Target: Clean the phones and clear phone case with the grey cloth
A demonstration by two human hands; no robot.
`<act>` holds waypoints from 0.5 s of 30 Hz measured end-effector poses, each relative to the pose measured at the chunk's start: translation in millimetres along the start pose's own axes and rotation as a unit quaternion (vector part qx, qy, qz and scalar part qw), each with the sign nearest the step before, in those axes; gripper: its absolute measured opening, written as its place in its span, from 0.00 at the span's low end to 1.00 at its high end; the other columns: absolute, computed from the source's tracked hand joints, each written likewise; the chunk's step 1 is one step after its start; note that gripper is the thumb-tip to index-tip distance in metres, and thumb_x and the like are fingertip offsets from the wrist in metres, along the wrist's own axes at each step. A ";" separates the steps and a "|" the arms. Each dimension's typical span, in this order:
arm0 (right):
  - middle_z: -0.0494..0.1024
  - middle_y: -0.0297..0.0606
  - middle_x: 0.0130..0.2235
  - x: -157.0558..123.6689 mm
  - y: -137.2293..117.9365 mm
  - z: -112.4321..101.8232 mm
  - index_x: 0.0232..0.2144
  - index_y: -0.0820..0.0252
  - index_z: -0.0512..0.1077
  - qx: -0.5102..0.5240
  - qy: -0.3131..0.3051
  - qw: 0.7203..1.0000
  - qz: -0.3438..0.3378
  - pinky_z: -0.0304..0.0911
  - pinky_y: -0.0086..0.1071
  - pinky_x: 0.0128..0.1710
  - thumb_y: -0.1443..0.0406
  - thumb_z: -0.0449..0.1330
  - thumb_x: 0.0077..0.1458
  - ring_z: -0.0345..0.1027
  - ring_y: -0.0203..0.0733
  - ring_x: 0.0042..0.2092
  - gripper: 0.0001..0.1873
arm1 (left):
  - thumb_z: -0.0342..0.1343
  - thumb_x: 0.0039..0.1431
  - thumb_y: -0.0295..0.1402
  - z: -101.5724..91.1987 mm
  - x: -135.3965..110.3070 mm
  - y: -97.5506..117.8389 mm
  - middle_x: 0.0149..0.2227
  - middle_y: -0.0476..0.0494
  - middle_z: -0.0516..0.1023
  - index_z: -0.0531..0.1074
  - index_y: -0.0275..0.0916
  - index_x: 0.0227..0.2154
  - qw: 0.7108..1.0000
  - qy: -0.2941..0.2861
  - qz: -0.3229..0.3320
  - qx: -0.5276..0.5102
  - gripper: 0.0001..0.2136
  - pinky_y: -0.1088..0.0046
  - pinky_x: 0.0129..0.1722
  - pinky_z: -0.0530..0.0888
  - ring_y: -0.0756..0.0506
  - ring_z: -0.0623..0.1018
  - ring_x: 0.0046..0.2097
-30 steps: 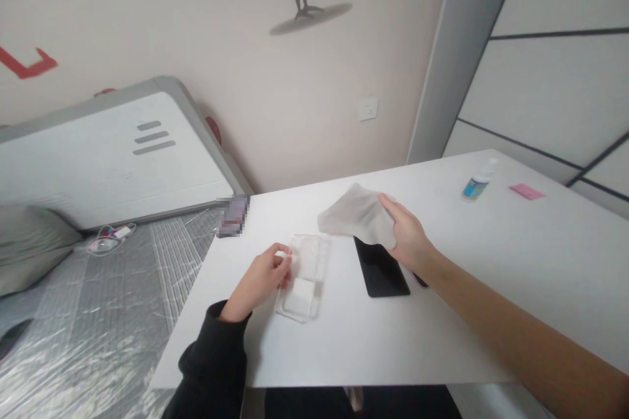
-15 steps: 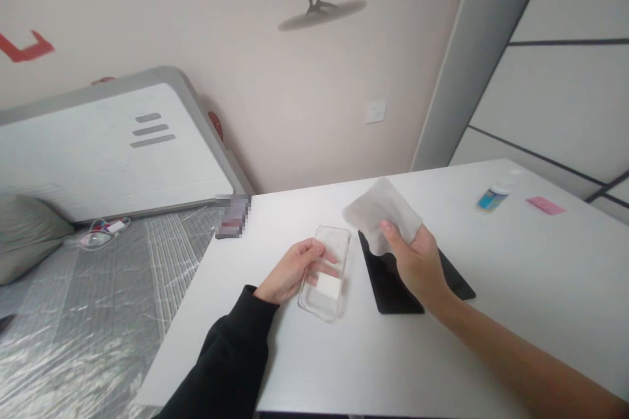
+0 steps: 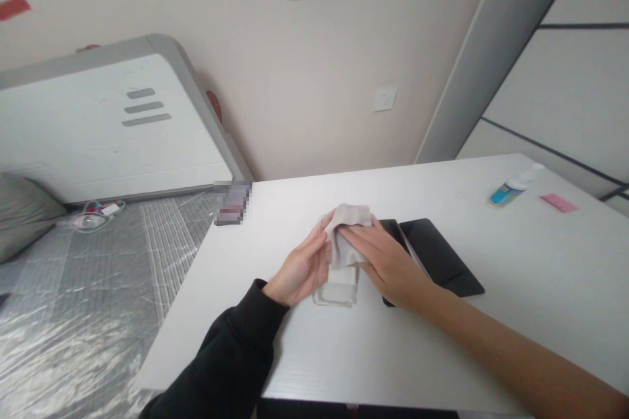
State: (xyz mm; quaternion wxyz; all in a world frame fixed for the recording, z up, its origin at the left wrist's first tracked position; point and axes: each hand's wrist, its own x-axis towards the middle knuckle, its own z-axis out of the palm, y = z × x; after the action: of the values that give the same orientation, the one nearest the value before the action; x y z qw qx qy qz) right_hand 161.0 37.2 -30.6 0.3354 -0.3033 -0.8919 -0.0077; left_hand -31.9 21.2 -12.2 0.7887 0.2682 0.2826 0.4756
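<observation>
A clear case (image 3: 335, 296) lies between both hands above a white table (image 3: 304, 347), long axis pointing away from the person; the left hand (image 3: 301, 270) clasps its left edge, the right (image 3: 390, 262) holding a gray cloth (image 3: 352, 215) across its far half.

Pale grey cloth (image 3: 350, 217), clear case (image 3: 339, 293), black sleeve (image 3: 230, 353), pink slip (image 3: 559, 203)
</observation>
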 end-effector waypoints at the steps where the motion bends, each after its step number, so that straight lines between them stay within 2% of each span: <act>1: 0.80 0.51 0.51 0.3 -0.6 1.8 0.55 0.67 0.71 -0.031 -0.019 0.999 -0.002 0.61 0.62 0.62 0.66 0.43 0.69 0.70 0.59 0.58 0.22 | 0.53 0.69 0.31 2.5 -0.3 -0.1 0.63 0.42 0.74 0.68 0.46 0.63 1.000 0.007 -0.003 -0.010 0.20 0.68 0.55 0.75 0.43 0.79 0.57; 4: 0.78 0.54 0.55 1.1 -3.9 6.1 0.58 0.70 0.69 -0.073 -0.053 0.996 0.001 0.54 0.67 0.64 0.66 0.45 0.70 0.64 0.63 0.63 0.22 | 0.49 0.72 0.35 9.5 -0.4 -1.1 0.64 0.44 0.72 0.65 0.48 0.65 0.998 0.020 -0.038 -0.038 0.21 0.64 0.58 0.74 0.41 0.77 0.59; 8: 0.79 0.55 0.54 1.7 -14.5 10.8 0.60 0.71 0.68 -0.032 -0.061 0.998 0.002 0.54 0.62 0.66 0.65 0.44 0.71 0.70 0.56 0.59 0.23 | 0.42 0.74 0.42 15.3 3.7 -6.5 0.60 0.40 0.77 0.64 0.44 0.67 0.994 0.036 -0.065 -0.074 0.23 0.60 0.60 0.73 0.39 0.78 0.59; 12: 0.81 0.52 0.49 0.2 -31.6 10.3 0.58 0.70 0.70 0.044 -0.094 0.994 -0.029 0.54 0.57 0.67 0.62 0.48 0.71 0.74 0.52 0.53 0.22 | 0.45 0.73 0.42 19.1 6.1 -3.0 0.62 0.43 0.75 0.63 0.46 0.67 0.994 0.068 0.029 -0.075 0.23 0.65 0.65 0.67 0.42 0.76 0.62; 15: 0.83 0.47 0.47 -2.4 -40.2 7.2 0.57 0.67 0.72 0.090 -0.128 0.986 -0.066 0.52 0.57 0.68 0.55 0.48 0.72 0.77 0.49 0.48 0.25 | 0.45 0.73 0.43 21.3 5.1 5.0 0.65 0.43 0.71 0.59 0.50 0.69 0.993 0.057 0.059 -0.086 0.24 0.56 0.67 0.64 0.40 0.74 0.64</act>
State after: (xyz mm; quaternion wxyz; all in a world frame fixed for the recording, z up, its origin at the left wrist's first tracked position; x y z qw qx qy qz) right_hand 136.1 4.7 -30.0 0.2436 -0.2112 -0.9424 0.0895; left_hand -17.9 24.6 5.1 0.7620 0.1878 0.2690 0.5584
